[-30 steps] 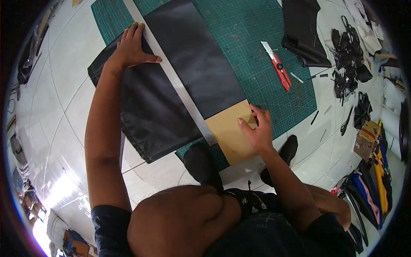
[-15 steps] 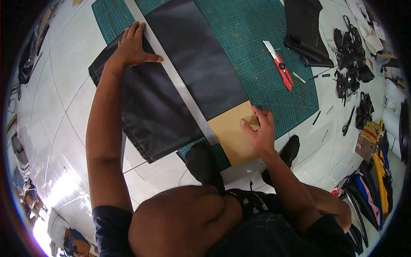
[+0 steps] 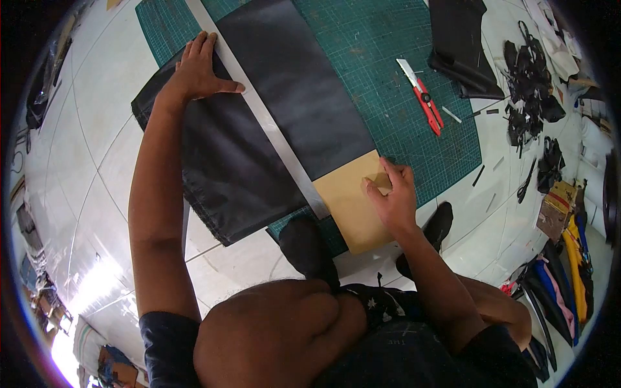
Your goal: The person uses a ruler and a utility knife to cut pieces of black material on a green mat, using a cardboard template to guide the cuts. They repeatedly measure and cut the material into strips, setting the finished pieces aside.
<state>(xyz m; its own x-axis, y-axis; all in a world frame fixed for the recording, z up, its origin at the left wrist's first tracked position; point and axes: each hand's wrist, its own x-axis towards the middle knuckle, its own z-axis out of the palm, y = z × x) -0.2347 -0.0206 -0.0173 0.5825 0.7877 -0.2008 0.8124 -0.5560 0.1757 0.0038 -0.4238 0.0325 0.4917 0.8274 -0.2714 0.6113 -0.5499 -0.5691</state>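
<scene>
My left hand (image 3: 199, 72) lies with fingers spread on the black fabric (image 3: 233, 168), its fingertips and thumb reaching the long metal ruler (image 3: 268, 123). The ruler runs slantwise along the edge between that fabric and a smooth black panel (image 3: 297, 90). At the panel's near end is a sheet of tan cardboard (image 3: 352, 210). My right hand (image 3: 398, 197) is bent around the cardboard's right side, thumb over its top face; some fingers are hidden. A green cutting mat (image 3: 369, 45) lies beneath. To the right, a red utility knife (image 3: 424, 100) rests on it, blade out.
Folded black material (image 3: 458, 48) lies over the mat's right edge. Beyond are a pile of black scraps (image 3: 527, 90), small offcuts and a worn box (image 3: 556, 210) on white tiles (image 3: 97, 129). My dark-covered feet (image 3: 304, 249) are close to the mat's near edge.
Both hands stay in nearly the same places. The cardboard, fabric and ruler show no clear movement; the view has shifted very slightly.
</scene>
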